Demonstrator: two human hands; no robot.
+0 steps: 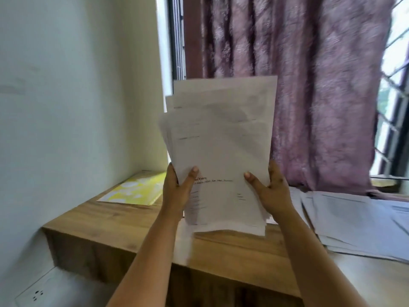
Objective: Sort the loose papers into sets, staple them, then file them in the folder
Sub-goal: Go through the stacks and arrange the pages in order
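An uneven stack of white printed papers [221,138] stands upright above the wooden desk [115,220], its sheets fanned out at the top and its lower edge just above the desk. My left hand [177,189] grips the stack's left edge, thumb across the front sheet. My right hand [271,189] grips the right edge the same way. A yellow folder [135,190] with white patches lies flat and closed at the desk's back left, by the wall. More loose papers [354,220] lie spread over the desk's right side. No stapler is in view.
A white wall borders the desk on the left, with a socket plate [36,294] low down. A pink curtain [309,85] and a barred window [396,107] stand behind the desk. The desk's front edge runs below my forearms.
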